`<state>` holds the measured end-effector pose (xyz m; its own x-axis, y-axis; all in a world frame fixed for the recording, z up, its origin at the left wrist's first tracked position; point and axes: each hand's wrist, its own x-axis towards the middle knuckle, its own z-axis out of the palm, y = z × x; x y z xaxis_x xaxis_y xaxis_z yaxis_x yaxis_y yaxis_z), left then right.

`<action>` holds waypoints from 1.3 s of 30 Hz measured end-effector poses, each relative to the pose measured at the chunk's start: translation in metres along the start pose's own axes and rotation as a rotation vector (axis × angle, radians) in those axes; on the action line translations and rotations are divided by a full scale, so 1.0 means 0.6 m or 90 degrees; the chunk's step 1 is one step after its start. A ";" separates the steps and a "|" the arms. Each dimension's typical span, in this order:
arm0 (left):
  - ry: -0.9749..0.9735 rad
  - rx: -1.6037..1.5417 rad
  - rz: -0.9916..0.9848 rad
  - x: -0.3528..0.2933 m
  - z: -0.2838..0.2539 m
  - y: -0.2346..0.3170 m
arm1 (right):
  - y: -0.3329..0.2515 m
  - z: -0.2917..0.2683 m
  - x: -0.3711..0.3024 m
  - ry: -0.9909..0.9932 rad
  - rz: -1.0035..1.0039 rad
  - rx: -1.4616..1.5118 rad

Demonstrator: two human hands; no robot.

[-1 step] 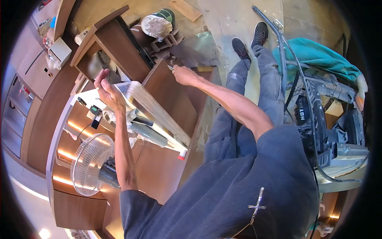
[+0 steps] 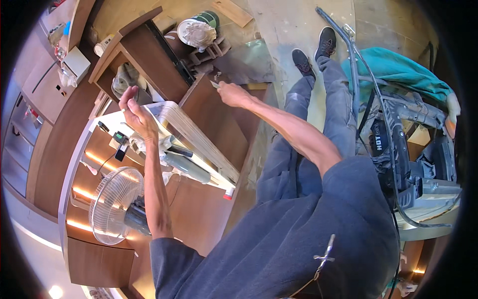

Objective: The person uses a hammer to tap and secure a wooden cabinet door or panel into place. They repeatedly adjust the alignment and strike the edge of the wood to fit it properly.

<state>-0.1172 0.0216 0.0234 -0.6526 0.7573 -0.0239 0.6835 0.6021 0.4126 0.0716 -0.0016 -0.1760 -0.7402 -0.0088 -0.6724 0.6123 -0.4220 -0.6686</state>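
My left hand [image 2: 138,118] is raised over the edge of a white-topped wooden cabinet [image 2: 172,113], fingers stretched out, thumb apart, holding nothing that I can see. Whether it touches the edge, I cannot tell. To its right, my right hand [image 2: 233,94] is closed beside a brown wooden panel [image 2: 211,107]. A small pale flat-ended tool [image 2: 215,84] sticks out from its fingers; most of it is hidden in the grip. Beyond my left hand, a grey cloth [image 2: 127,79] lies in an open wooden compartment [image 2: 149,55].
A wire-caged fan [image 2: 115,205] and a grey cylinder [image 2: 186,167] are by my left forearm. Farther off stands a bucket [image 2: 196,32] topped with crumpled pale material. On my right are a dark metal-framed machine [image 2: 403,134] with a cable and a teal cloth [image 2: 393,70].
Both hands keep their places and poses. The cross pendant on my chest has swung slightly to the right, and the whole view has shifted a little.
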 end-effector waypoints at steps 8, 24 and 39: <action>0.010 0.017 0.041 -0.001 0.003 -0.004 | 0.023 -0.004 -0.048 0.010 -0.010 0.000; 0.014 0.001 -0.004 -0.006 -0.004 0.009 | 0.036 0.016 -0.053 0.022 -0.015 0.016; 0.034 -0.021 0.037 -0.003 0.006 -0.003 | 0.048 0.032 -0.044 0.019 -0.002 -0.026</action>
<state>-0.1159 0.0199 0.0198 -0.6292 0.7756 0.0498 0.7103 0.5479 0.4419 0.1036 -0.0312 -0.1712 -0.7334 0.0198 -0.6795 0.6217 -0.3848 -0.6822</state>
